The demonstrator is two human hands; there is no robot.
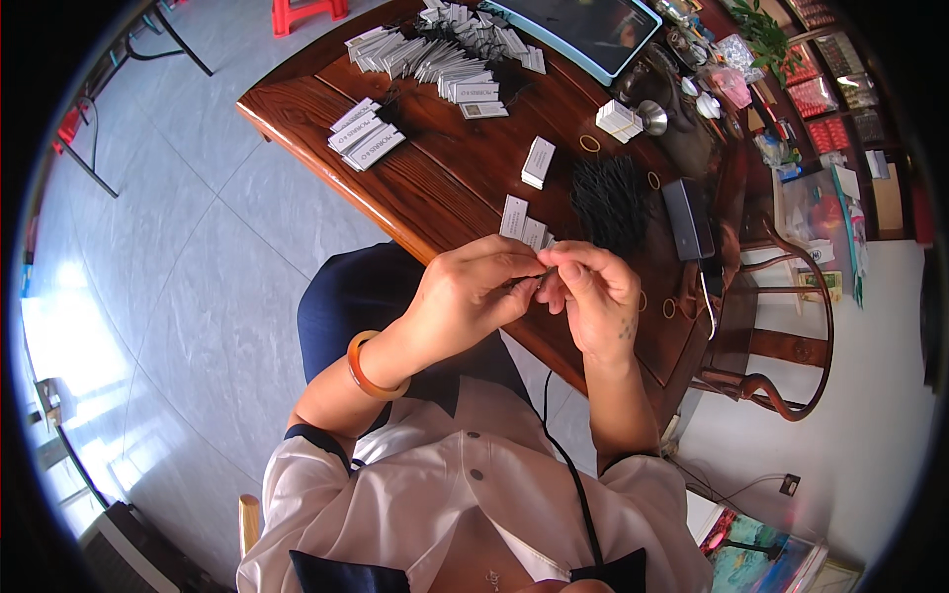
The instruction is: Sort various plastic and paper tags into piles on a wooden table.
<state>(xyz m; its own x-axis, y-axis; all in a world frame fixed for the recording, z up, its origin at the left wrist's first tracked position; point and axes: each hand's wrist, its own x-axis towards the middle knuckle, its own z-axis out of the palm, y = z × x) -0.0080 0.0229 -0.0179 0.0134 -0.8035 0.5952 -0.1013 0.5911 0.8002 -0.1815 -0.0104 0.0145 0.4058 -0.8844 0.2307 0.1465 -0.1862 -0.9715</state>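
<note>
My left hand [474,282] and my right hand [596,292] meet fingertip to fingertip above the near side of the wooden table. Both are closed in a pinch. Something small and dark shows between the fingers, too hidden to name. Just beyond the fingertips lie a few white hang tags [522,221] with printing, partly covered by my hands. To their right is a bundle of black strings [608,203]. A small stack of white tags [538,162] stands a little farther off.
Strung tags [450,71] are heaped at the table's [326,89] far side, with a smaller group of tags [366,136] at its left edge. A white card stack [619,121], rubber bands [590,143], a dark box [687,219] and a tablet-like screen [593,30] lie to the right.
</note>
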